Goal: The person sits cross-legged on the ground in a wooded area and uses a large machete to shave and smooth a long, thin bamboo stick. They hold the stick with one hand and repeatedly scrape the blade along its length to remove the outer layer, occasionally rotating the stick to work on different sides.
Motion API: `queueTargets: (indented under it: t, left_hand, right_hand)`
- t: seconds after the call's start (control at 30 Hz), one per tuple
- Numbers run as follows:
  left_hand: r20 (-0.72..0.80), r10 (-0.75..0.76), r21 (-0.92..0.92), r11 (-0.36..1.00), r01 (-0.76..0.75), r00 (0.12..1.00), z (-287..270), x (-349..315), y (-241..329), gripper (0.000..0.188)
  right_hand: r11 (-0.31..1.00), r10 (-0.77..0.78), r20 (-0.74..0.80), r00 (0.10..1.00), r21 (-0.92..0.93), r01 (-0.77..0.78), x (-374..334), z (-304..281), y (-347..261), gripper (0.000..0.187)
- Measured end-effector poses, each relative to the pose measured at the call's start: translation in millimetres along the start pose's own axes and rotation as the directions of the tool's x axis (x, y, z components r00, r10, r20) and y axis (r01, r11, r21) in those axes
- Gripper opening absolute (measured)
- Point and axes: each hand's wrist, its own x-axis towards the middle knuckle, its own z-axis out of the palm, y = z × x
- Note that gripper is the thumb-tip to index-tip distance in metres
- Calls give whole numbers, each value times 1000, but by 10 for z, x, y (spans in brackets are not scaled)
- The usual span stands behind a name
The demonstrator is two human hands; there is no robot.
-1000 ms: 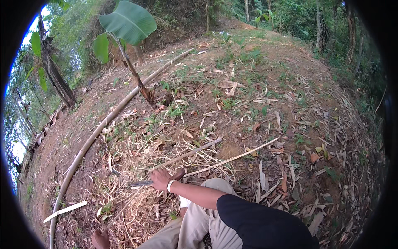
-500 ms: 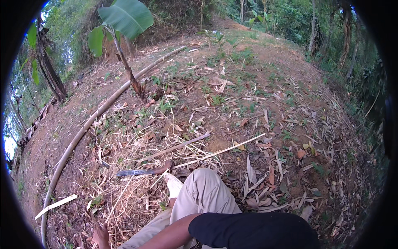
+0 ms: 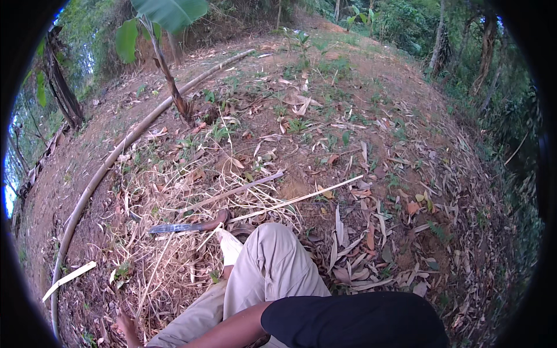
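- We have our left hand low at the near left, just in at the lower edge. Can't tell if its fingers are spread or pinching; too small and partly cut off.
- Thin split strip is the thing nearest it: slants from the machete blade down toward that hand. Can't tell if they touch.
- Our right hand is below the lower edge, so we can't tell its state. Right forearm runs down and left out of a black sleeve, in front of our beige trousers.
- Machete lies on the ground just past our knee, blade to the left, curved brown handle to the right. Neither hand is on it.
- Long pale strip starts just beside the handle and runs right and away from us.
- Flat brown strip lies beyond the machete, slanted much the same way.
- Curly shavings are tangled under and around the machete.
- Short pale strip at left, bent, crosses the near end of a long pole.
- Pole curves off to the far side, passing left of a young banana plant.
- Dry leaves litter the soil at right.
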Motion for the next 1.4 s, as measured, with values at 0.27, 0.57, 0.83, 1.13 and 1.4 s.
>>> queueTargets:
  t: [0.27, 0.57, 0.83, 1.13, 1.4]
  left_hand:
    - [162, -74, 14, 997, 72, 984, -38, 11, -84, 47]
    - [274, -323, -421, 807, 414, 906, -37, 477, -901, 32]
    - [430, -283, -553, 669, 497, 858, 124, 139, -358, 27]
    - [433, -285, -577, 641, 506, 855, 114, 165, -491, 27]
    - [429, -289, -584, 634, 507, 856, 13, 126, -466, 27]
  right_hand:
    - [931, -357, 146, 923, 131, 340, -73, -67, -526, 30]
    - [944, -327, 322, 888, 145, 295, -11, 160, -412, 30]
    - [988, -90, -104, 991, -133, 76, 8, 69, 530, 24]
    - [934, -347, -53, 936, 67, 350, -258, 111, -50, 22]
    - [987, -160, -22, 987, 16, 160, -59, 176, 167, 21]
